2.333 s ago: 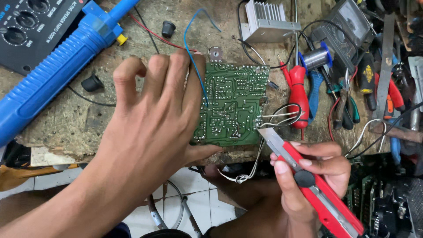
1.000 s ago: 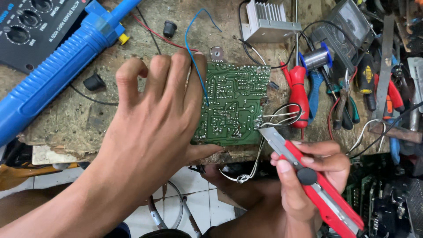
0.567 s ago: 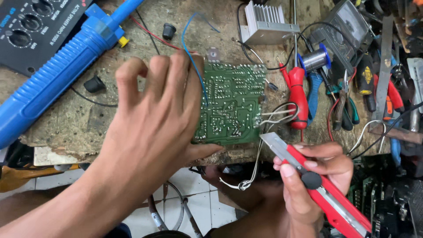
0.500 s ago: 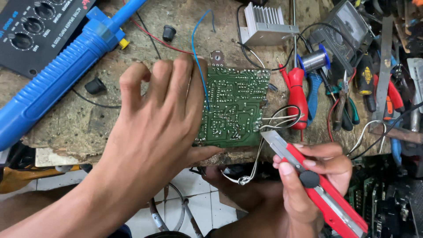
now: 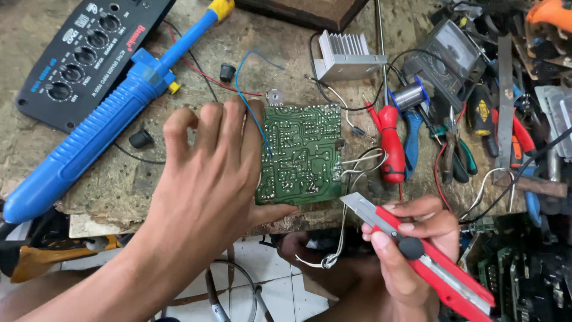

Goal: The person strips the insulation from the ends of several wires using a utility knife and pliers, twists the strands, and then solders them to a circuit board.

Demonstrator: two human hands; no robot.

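A green circuit board (image 5: 301,154) lies solder side up near the front edge of the worn workbench (image 5: 107,197). My left hand (image 5: 208,179) rests on its left part, fingers spread, thumb along the board's lower edge. A blue wire (image 5: 247,98) runs from the board over my fingers. My right hand (image 5: 411,250) grips a red utility knife (image 5: 417,250), its blade extended toward the board's lower right corner. White wires (image 5: 357,164) leave the board's right side and hang down below the bench edge.
A blue desoldering pump (image 5: 101,134) lies diagonally at left, beside a black amplifier panel with knobs (image 5: 83,59). An aluminium heatsink (image 5: 345,55), solder spool (image 5: 411,94), red screwdriver (image 5: 390,143), pliers (image 5: 459,152) and a multimeter (image 5: 450,50) crowd the right. Two black knobs lie loose.
The view has shifted slightly. My left hand stays on the board; my right hand holds the knife in nearly the same place by the board's lower right corner.
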